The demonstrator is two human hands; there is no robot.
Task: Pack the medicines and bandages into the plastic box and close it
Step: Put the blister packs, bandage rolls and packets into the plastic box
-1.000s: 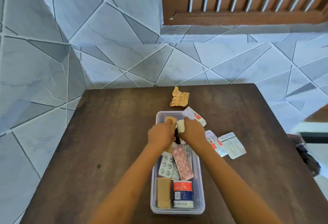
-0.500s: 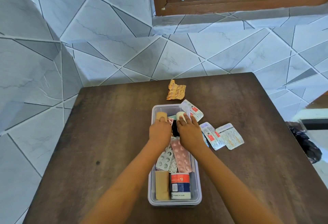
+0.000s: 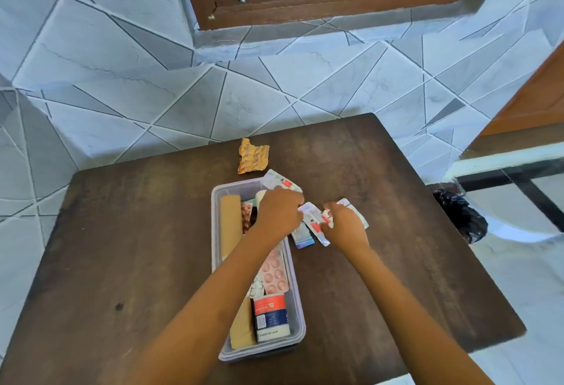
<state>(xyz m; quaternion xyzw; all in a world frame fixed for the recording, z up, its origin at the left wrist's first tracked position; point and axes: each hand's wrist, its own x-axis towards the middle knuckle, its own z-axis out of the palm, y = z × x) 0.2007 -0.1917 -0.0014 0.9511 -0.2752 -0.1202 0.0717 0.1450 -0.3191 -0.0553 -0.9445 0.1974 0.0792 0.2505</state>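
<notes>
A clear plastic box [image 3: 215, 232] stands open mid-table. Inside lie a tan bandage roll [image 3: 230, 229], a pink blister pack [image 3: 273, 271], a white blister pack [image 3: 256, 287], a red, blue and white medicine carton [image 3: 270, 314] and a second tan bandage [image 3: 241, 328]. My left hand [image 3: 279, 210] is curled over the box's far right corner, fingertips at a silver blister strip [image 3: 312, 216]; what lies under the palm is hidden. My right hand [image 3: 346, 227] pinches that strip on the table beside the box. Another strip [image 3: 280, 182] lies behind the box.
A crumpled gold foil strip [image 3: 252, 156] lies near the table's far edge. The dark wooden table [image 3: 122, 247] meets a tiled wall at the back. A black bag [image 3: 460, 216] sits on the floor past the right edge, by a white frame.
Both hands left the far end of the box. The right hand moved right onto the silver strips on the table; the left hand shifted to the box's right corner. The camera tilted.
</notes>
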